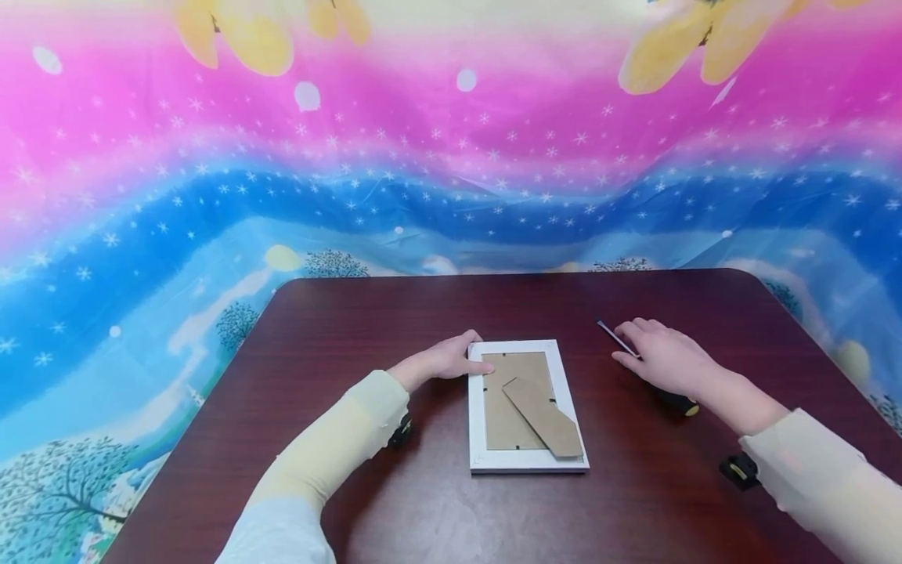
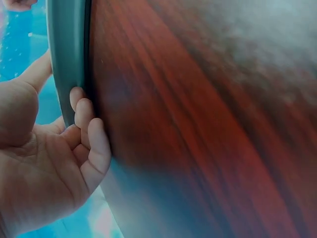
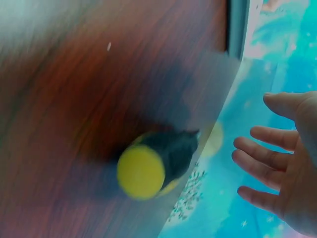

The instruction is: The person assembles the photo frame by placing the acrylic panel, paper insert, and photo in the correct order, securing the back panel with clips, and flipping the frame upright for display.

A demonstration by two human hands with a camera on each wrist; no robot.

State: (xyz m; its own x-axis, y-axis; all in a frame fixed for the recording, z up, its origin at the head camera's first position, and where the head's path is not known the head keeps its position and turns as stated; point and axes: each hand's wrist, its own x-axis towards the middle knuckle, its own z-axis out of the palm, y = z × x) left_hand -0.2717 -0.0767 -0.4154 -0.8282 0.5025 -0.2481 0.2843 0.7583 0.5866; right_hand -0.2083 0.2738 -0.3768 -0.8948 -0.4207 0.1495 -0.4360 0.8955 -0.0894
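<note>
A white picture frame (image 1: pixel 477 415) lies face down on the table, its brown backing board and angled easel leg (image 1: pixel 553 427) uppermost. My left hand (image 1: pixel 447 359) grips the frame's left edge near the far corner, thumb over the back. In the left wrist view, the fingers of that hand (image 2: pixel 49 163) bend against the frame's side (image 2: pixel 69 54). Over on the right, a screwdriver (image 1: pixel 676 402) with a black and yellow handle lies on the tabletop, partly hidden by my right hand (image 1: pixel 665 356). The right wrist view has this hand (image 3: pixel 292 163) apart from the screwdriver (image 3: pixel 173 156), fingers spread.
The dark reddish-brown table (image 1: pixel 380 313) has rounded far corners. Behind it hangs a colourful cloth (image 1: pixel 451 157) with snowflakes and trees. Wrist-worn black devices show under both sleeves, one of them beneath the right sleeve (image 1: pixel 810 462).
</note>
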